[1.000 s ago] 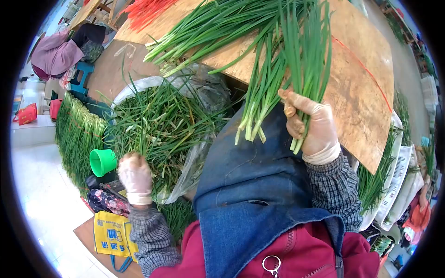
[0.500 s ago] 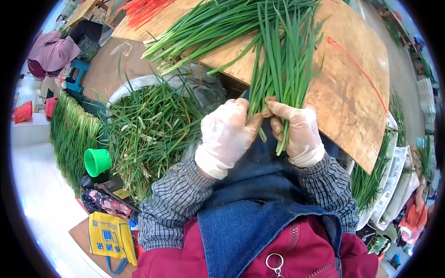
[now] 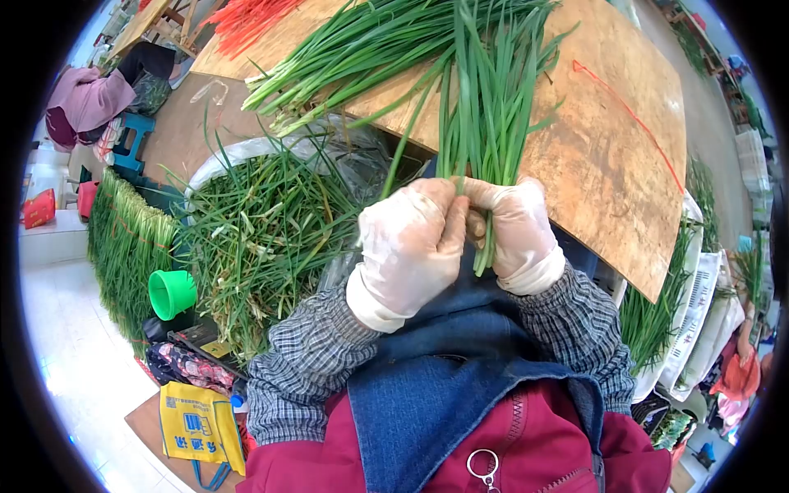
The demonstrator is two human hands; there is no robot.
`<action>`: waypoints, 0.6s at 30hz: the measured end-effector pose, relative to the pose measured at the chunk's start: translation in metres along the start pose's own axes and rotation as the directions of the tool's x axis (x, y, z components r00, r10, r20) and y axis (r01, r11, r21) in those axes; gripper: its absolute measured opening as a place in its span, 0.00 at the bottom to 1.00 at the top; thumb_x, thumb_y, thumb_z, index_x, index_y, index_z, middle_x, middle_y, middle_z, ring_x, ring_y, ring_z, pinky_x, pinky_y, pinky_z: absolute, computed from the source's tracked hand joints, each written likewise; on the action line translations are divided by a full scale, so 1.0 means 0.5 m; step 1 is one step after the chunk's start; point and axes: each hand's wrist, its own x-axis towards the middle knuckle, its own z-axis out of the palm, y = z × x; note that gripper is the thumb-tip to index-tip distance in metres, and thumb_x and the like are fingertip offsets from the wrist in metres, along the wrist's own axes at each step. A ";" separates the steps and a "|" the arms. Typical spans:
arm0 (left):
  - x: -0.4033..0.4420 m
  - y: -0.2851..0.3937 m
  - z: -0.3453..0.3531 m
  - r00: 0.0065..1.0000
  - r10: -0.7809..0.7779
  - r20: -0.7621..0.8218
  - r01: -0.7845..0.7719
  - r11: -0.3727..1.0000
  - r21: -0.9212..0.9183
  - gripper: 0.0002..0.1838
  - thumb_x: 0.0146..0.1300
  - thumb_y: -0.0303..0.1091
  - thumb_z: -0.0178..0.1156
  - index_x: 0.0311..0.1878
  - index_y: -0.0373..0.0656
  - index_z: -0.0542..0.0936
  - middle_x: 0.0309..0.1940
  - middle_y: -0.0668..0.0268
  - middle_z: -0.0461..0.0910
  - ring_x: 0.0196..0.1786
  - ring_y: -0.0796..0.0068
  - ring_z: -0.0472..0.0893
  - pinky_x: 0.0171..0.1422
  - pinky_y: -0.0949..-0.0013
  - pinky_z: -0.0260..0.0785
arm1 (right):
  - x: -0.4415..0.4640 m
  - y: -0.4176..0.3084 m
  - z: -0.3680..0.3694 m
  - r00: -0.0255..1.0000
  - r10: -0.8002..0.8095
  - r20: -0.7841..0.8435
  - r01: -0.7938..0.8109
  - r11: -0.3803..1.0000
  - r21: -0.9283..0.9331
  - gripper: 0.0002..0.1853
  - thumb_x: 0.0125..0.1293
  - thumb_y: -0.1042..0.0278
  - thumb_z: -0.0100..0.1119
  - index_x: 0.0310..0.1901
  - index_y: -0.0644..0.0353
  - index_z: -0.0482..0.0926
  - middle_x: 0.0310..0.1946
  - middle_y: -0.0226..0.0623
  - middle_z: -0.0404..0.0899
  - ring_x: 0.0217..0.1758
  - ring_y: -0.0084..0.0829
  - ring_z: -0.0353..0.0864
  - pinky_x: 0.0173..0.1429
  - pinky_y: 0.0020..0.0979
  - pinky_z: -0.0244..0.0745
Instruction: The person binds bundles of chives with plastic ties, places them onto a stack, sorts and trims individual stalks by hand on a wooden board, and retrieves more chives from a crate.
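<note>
Both my hands wear pale, thin gloves and meet above my lap. My right hand is closed around the lower stalks of a bunch of long green leaves, whose cut ends stick out below the fingers. Pressed against it, my left hand pinches green stalks at the bunch's left side; its fingertips are partly hidden. The leaf tops rest over the wooden board. A larger pile of the same greens lies on the board, stalk ends to the left.
A lined container heaped with loose leaves stands left of my lap. Beyond are a green cup, bundled greens, a yellow bag and a blue stool. A bent-over person is at upper left. Red ties lie on the board.
My left hand has come from above the container to the bunch and closed on stalks. My right hand has shifted slightly left with the bunch, now gathered closer together.
</note>
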 end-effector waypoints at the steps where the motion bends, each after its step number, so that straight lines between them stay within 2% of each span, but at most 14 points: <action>1: -0.002 0.005 -0.004 0.998 -0.053 0.041 0.058 0.987 -0.151 0.02 0.56 0.23 0.59 0.32 0.36 0.76 0.21 0.61 0.77 0.19 0.78 0.73 0.22 0.73 0.64 | -0.001 0.001 -0.001 1.000 0.023 -0.001 -0.023 1.000 0.015 0.04 0.55 0.79 0.58 0.32 0.66 0.74 0.16 0.30 0.71 0.12 0.18 0.65 0.15 0.20 0.58; 2: -0.006 0.013 -0.010 0.991 -0.099 0.089 0.121 0.948 -0.295 0.01 0.57 0.24 0.58 0.32 0.36 0.77 0.22 0.62 0.78 0.19 0.79 0.73 0.22 0.74 0.64 | -0.003 0.001 0.001 0.999 0.047 -0.002 -0.047 0.998 0.029 0.04 0.55 0.79 0.58 0.33 0.66 0.74 0.16 0.30 0.71 0.13 0.18 0.65 0.15 0.20 0.58; 4: -0.012 0.002 -0.042 0.978 -0.192 -0.078 0.134 0.874 -0.467 0.06 0.64 0.29 0.53 0.35 0.40 0.78 0.25 0.68 0.79 0.16 0.88 0.67 0.18 0.81 0.56 | -0.006 -0.006 0.003 0.995 0.094 -0.023 -0.092 0.993 0.069 0.06 0.54 0.80 0.56 0.35 0.68 0.73 0.18 0.34 0.73 0.13 0.17 0.66 0.14 0.20 0.59; 5: -0.009 0.010 -0.075 0.912 -0.393 -0.113 0.253 0.759 -0.600 0.08 0.65 0.31 0.53 0.34 0.38 0.78 0.24 0.67 0.79 0.15 0.89 0.64 0.18 0.82 0.54 | -0.007 -0.007 0.001 0.996 0.091 -0.025 -0.089 0.993 0.074 0.08 0.54 0.81 0.55 0.37 0.68 0.73 0.20 0.36 0.75 0.13 0.17 0.65 0.15 0.20 0.58; 6: -0.016 -0.010 -0.106 0.888 -0.432 -0.160 0.269 0.768 -0.580 0.08 0.65 0.31 0.52 0.34 0.37 0.78 0.22 0.67 0.77 0.16 0.90 0.63 0.18 0.83 0.53 | -0.007 -0.009 -0.003 0.996 0.086 -0.026 -0.084 0.993 0.081 0.10 0.54 0.81 0.55 0.39 0.69 0.72 0.23 0.38 0.76 0.13 0.17 0.64 0.15 0.19 0.58; 7: -0.016 -0.016 -0.121 0.775 -0.604 -0.184 0.434 0.722 -0.539 0.08 0.64 0.29 0.52 0.34 0.34 0.78 0.19 0.68 0.75 0.16 0.88 0.64 0.21 0.83 0.54 | -0.006 -0.010 -0.005 0.996 0.080 -0.025 -0.078 0.993 0.088 0.12 0.54 0.81 0.54 0.41 0.70 0.72 0.25 0.40 0.77 0.13 0.17 0.64 0.16 0.18 0.57; 9: -0.025 -0.038 -0.127 0.729 -0.684 -0.020 0.594 0.647 -0.479 0.08 0.62 0.27 0.52 0.34 0.33 0.78 0.17 0.69 0.73 0.16 0.87 0.65 0.22 0.82 0.54 | -0.004 -0.006 -0.002 0.998 0.065 -0.018 -0.063 0.993 0.098 0.10 0.55 0.81 0.54 0.40 0.70 0.72 0.25 0.41 0.78 0.13 0.17 0.65 0.15 0.19 0.59; 10: -0.019 -0.025 -0.118 0.682 -0.727 0.082 0.699 0.615 -0.365 0.07 0.60 0.27 0.52 0.35 0.34 0.78 0.17 0.69 0.73 0.17 0.85 0.66 0.24 0.81 0.56 | -0.003 -0.003 -0.001 0.998 0.056 -0.016 -0.054 0.993 0.104 0.09 0.55 0.81 0.54 0.39 0.70 0.72 0.25 0.41 0.78 0.13 0.18 0.66 0.15 0.20 0.60; 11: -0.027 -0.031 -0.100 0.670 -0.718 0.191 0.716 0.556 -0.421 0.07 0.58 0.28 0.53 0.36 0.34 0.77 0.17 0.69 0.73 0.16 0.86 0.65 0.23 0.82 0.55 | -0.002 0.000 0.000 0.999 0.047 -0.016 -0.045 0.993 0.109 0.08 0.55 0.81 0.54 0.38 0.70 0.72 0.24 0.41 0.77 0.13 0.19 0.66 0.15 0.20 0.62; 12: -0.028 -0.041 -0.089 0.615 -0.703 0.357 0.782 0.485 -0.391 0.09 0.57 0.28 0.53 0.38 0.34 0.77 0.18 0.70 0.74 0.15 0.87 0.65 0.20 0.83 0.53 | -0.001 0.002 0.000 0.999 0.040 -0.020 -0.037 0.994 0.104 0.08 0.55 0.81 0.55 0.38 0.70 0.73 0.24 0.41 0.77 0.13 0.19 0.66 0.15 0.20 0.62; 13: -0.024 -0.042 -0.069 0.569 -0.717 0.403 0.816 0.432 -0.383 0.10 0.58 0.29 0.54 0.40 0.34 0.77 0.20 0.69 0.75 0.16 0.88 0.66 0.19 0.83 0.52 | 0.000 0.004 0.001 0.999 0.031 -0.024 -0.028 0.995 0.098 0.07 0.56 0.81 0.55 0.37 0.70 0.73 0.24 0.41 0.77 0.13 0.19 0.66 0.15 0.20 0.62; 15: -0.017 -0.056 -0.047 0.452 -0.692 0.563 0.875 0.222 -0.430 0.10 0.59 0.31 0.55 0.39 0.34 0.77 0.21 0.68 0.77 0.16 0.88 0.66 0.18 0.83 0.52 | 0.000 0.004 0.002 0.999 0.021 -0.037 -0.018 0.996 0.083 0.06 0.56 0.80 0.56 0.36 0.70 0.73 0.23 0.40 0.77 0.13 0.19 0.66 0.15 0.19 0.61; 18: -0.026 -0.057 -0.027 0.477 -0.632 0.611 0.833 0.103 -0.544 0.11 0.61 0.34 0.56 0.39 0.35 0.77 0.22 0.68 0.77 0.16 0.89 0.67 0.18 0.84 0.52 | -0.001 0.002 0.003 0.998 0.003 -0.058 -0.002 1.000 0.020 0.05 0.56 0.78 0.58 0.34 0.68 0.74 0.21 0.37 0.77 0.12 0.18 0.66 0.15 0.19 0.60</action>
